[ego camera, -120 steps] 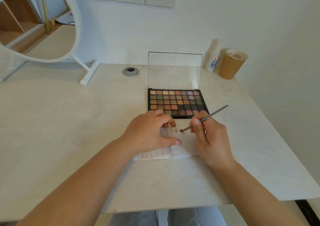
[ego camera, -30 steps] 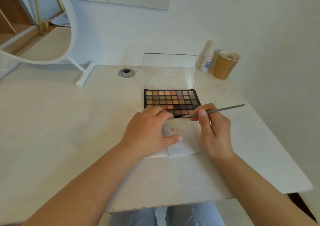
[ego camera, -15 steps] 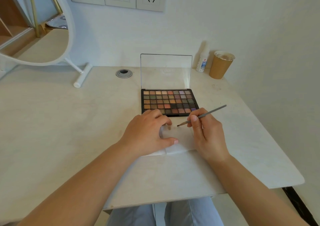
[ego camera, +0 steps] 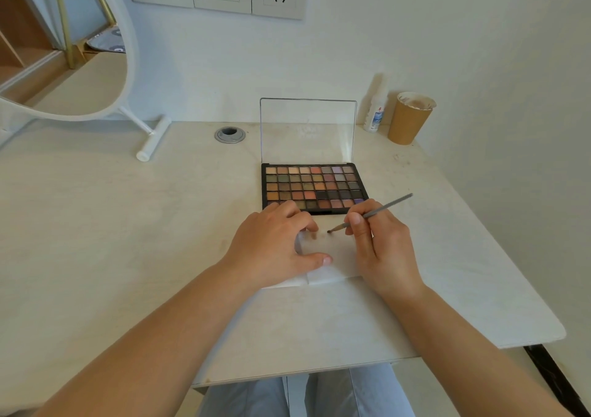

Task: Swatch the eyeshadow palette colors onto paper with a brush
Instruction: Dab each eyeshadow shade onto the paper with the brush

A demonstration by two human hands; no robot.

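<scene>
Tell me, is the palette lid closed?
No, the clear lid stands upright behind the palette, leaving its pans uncovered.

A round mirror (ego camera: 64, 74) stands far left on the worktop (ego camera: 96, 224). A brown cup (ego camera: 410, 118) and small bottle (ego camera: 376, 113) sit by the wall.

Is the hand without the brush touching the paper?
Touching. In the head view the left hand lies on the paper, its thumb flat across the sheet, with no gap showing, while the right hand pinches the brush.
</scene>
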